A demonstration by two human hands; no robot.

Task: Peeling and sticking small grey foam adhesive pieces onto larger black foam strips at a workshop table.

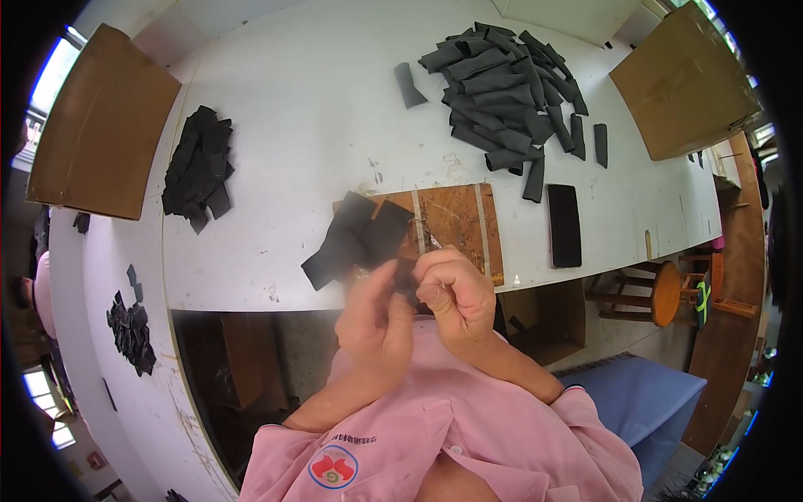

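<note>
Gripping black fabric pieces (355, 238) above the bench (293, 125) edge, the left hand (375, 314) and right hand (453, 289) both pinch closed; a loose pinch could probably drop them beyond the wooden board (456, 217).

White table (318, 109): wooden board (456, 219), black phone (564, 225), grey tube pile (502, 92), black piece stack (199, 167).
</note>
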